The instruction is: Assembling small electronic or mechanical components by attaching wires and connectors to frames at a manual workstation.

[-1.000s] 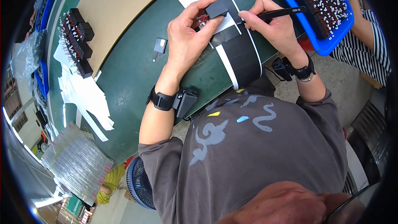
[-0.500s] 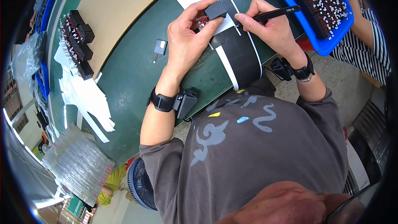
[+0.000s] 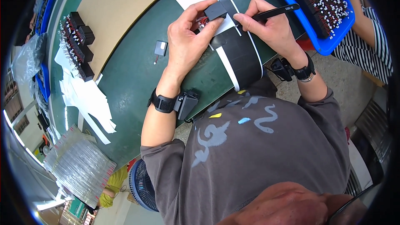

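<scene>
My left hand [image 3: 185,35] is closed around a block of black rectangular packs [image 3: 215,11], thumb and fingers on its sides, with red wires [image 3: 202,20] bunched beside the palm. In my right hand [image 3: 273,29] are black tweezers [image 3: 278,11], slanting back toward the upper right. Their tips are mostly hidden by my fingers, close to the edge of a black strip [image 3: 241,58] with white borders. A white piece [image 3: 225,26] lies beside the block on that strip. Left of my left wrist, a single small battery pack [image 3: 161,48] with a short lead rests on the green table [image 3: 129,96].
A blue tray [image 3: 323,50] at the upper right holds many black packs with white connectors. Several wired black blocks [image 3: 85,35] stand at the left by a brown board [image 3: 121,0] and white paper strips [image 3: 89,100]. Someone in striped clothing [image 3: 358,58] is at the far right.
My right hand and the tweezers have shifted very slightly left. The left hand keeps its hold on the black block.
</scene>
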{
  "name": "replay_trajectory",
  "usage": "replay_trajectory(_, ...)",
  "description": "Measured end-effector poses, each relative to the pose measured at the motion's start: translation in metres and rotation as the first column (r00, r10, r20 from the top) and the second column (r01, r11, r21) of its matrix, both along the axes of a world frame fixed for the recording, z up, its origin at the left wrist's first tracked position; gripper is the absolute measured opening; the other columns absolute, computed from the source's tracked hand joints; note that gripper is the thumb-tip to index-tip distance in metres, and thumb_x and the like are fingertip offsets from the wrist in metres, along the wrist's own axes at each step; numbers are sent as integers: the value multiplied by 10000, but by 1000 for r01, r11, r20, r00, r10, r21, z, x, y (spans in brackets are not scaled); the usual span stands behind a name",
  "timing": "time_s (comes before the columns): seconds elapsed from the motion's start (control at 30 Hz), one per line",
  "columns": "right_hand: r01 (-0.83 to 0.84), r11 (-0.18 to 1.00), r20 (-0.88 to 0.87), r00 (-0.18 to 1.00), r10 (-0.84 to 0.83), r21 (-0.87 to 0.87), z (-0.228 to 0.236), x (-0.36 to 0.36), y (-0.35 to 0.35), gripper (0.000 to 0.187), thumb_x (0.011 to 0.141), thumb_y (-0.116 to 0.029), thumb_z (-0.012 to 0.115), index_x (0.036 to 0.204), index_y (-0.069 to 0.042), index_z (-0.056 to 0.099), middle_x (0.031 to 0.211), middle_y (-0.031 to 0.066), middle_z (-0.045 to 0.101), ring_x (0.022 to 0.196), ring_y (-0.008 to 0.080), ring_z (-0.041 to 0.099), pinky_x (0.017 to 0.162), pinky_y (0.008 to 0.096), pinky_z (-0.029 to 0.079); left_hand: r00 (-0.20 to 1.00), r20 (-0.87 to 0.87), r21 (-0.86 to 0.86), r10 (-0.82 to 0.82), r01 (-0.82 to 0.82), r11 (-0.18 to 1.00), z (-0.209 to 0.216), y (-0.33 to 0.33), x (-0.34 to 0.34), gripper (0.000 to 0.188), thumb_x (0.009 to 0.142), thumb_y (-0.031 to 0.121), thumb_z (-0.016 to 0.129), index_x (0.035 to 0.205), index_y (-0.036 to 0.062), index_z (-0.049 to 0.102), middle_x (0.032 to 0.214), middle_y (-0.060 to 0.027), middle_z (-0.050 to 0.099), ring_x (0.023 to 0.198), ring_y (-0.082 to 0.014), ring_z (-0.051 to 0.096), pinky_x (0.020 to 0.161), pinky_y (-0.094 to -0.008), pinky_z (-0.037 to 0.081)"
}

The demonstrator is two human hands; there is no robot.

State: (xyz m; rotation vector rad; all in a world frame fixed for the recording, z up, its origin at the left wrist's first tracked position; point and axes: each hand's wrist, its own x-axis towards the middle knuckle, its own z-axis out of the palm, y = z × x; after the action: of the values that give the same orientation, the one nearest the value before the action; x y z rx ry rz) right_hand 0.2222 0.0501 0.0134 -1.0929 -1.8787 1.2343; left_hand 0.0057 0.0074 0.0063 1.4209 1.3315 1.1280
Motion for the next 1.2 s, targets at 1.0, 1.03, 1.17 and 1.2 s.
replay_trajectory(1.0, -15, 882, -559, 779, -285, -471, -6, -16, 12, 269, 1044, -244, 581, 809, -118, 546, 751, 3, 632, 1070, 244, 714, 877, 267, 544, 999, 51, -3, 9, -9, 1000, -4, 1, 2, 355, 821, 77, 782, 1166, 69, 699, 1023, -20, 741, 863, -110, 692, 791, -246, 547)
replay_trajectory(1.03, 3, 884, -549, 782, -294, -468, -6, -17, 11, 269, 1042, -246, 586, 808, -119, 546, 748, 5, 634, 1066, 242, 715, 883, 273, 544, 998, 58, -1, 9, -9, 1000, -4, 1, 3, 357, 821, 78, 784, 1168, 68, 700, 1026, -18, 741, 864, -109, 691, 791, -244, 547)
replay_trajectory(1.17, 37, 891, -538, 786, -305, -452, -6, -19, 10, 266, 1036, -249, 596, 807, -122, 547, 742, 9, 639, 1056, 240, 719, 899, 289, 545, 999, 37, -7, 3, -3, 1000, -2, 2, 2, 360, 822, 81, 788, 1170, 66, 700, 1034, -19, 740, 869, -111, 693, 790, -242, 546)
replay_trajectory(1.2, 33, 896, -544, 784, -299, -443, -6, -19, 10, 265, 1035, -249, 599, 807, -123, 548, 741, 10, 640, 1052, 240, 720, 903, 293, 544, 1000, 23, -13, 1, 0, 1000, -2, 1, 1, 360, 822, 82, 788, 1171, 66, 700, 1036, -21, 741, 871, -112, 695, 789, -242, 546)
